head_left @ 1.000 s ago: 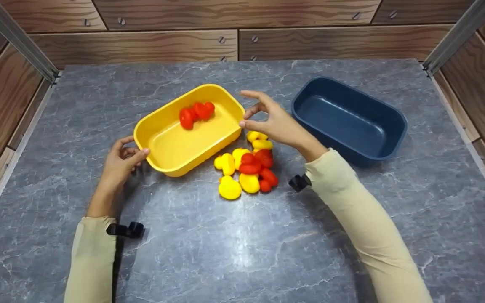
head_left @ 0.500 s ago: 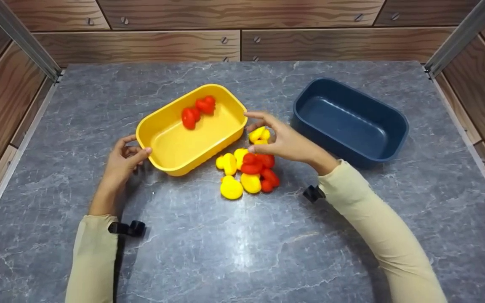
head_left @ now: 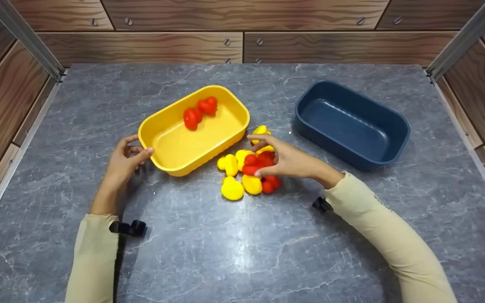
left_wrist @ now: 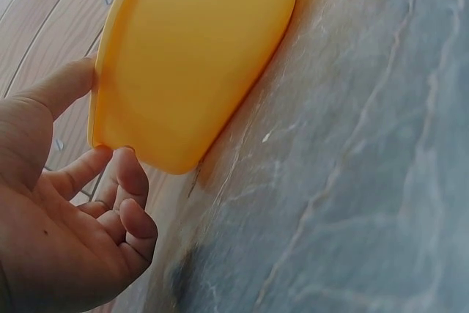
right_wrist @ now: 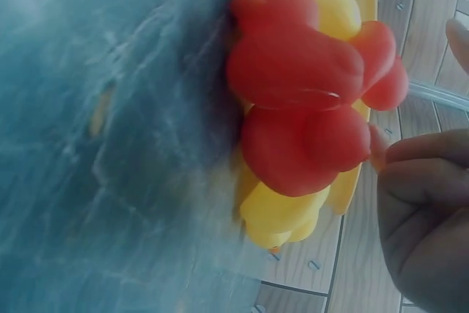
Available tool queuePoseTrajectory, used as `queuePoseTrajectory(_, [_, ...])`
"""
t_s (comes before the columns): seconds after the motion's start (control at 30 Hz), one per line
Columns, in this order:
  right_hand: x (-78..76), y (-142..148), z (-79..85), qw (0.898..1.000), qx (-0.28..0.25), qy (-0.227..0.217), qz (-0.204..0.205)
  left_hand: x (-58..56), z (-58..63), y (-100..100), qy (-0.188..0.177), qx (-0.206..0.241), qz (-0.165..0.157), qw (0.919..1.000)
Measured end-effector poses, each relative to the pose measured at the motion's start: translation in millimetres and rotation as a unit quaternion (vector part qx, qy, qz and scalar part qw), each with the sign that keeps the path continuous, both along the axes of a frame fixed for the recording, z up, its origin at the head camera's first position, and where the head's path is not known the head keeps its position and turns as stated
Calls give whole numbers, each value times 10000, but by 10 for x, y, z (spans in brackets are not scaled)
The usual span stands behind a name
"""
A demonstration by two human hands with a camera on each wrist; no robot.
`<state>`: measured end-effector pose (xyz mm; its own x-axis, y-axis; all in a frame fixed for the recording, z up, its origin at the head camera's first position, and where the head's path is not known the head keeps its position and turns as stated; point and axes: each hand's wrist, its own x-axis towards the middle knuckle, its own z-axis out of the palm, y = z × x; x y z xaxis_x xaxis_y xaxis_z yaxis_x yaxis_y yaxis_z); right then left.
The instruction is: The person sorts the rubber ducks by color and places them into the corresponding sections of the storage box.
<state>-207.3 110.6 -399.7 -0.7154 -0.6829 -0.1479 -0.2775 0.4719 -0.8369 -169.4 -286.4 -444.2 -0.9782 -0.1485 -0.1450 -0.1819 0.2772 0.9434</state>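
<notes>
A yellow plastic bin stands at the left with a few red rubber toys inside. My left hand holds its near left corner, thumb and index finger against the rim. Over a pile of small toys in front of the bin, my right hand spreads thumb and index finger apart around a red toy. The right wrist view shows a red rubber duck in the pile, with a fingertip close beside the red toys. Yellow ducks lie around them. Part of the pile is hidden under my right hand.
A dark blue bin stands at the right, behind my right forearm, with nothing seen inside. Grey marbled tabletop lies in front of the toys. Wood-patterned walls close the back and sides.
My right hand has come away from the yellow bin's right end and moved down over the toy pile. The red toys in the bin have shifted apart slightly. My left hand stays put.
</notes>
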Motion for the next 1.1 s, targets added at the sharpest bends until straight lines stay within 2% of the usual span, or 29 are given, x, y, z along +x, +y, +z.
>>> queuePoseTrajectory(0.23, [-2,10,-41,9994,299,87,124,2,3,-14,-56,-53,-8,10000])
queuePoseTrajectory(0.43, [-3,-2,-45,9985,406,222,305,6,14,-5,33,-36,-37,10000])
queuePoseTrajectory(0.7, [2,-26,-48,9965,694,351,292,4,4,4,92,48,17,9999])
queuePoseTrajectory(1.1, [25,-20,-65,9948,664,657,395,5,-7,3,80,155,49,9998])
